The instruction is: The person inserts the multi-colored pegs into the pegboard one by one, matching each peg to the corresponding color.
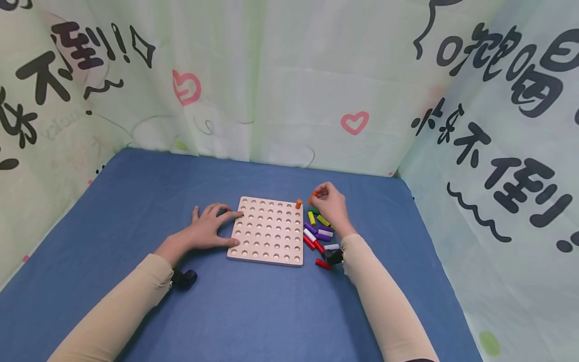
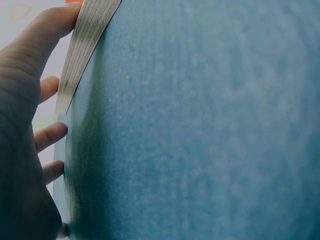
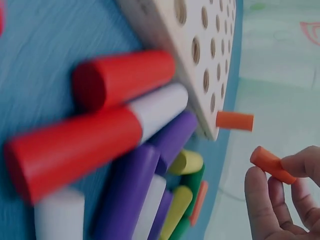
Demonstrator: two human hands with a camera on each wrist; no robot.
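Note:
A pale wooden peg board [image 1: 265,259] with rows of round holes lies flat. An orange peg [image 1: 298,204] stands upright in its far right corner hole. My left hand [image 1: 204,230] rests at the board's left side, thumb and index finger extended and touching its edge, the other fingers spread. Just beyond the right edge, my right hand [image 1: 333,207] pinches another orange peg [image 3: 273,165] between thumb and fingers, raised and tilted in the right wrist view. Below that hand are loose yellow pegs [image 1: 311,217], purple pegs [image 1: 323,237] and red pegs [image 3: 75,155].
A white peg [image 3: 60,215], green pegs [image 3: 193,183] and one more orange peg [image 3: 199,202] lie in the same pile against the board's right side. Blue cloth [image 1: 267,311] covers the table. Printed curtains [image 1: 280,100] enclose it at the back and both sides.

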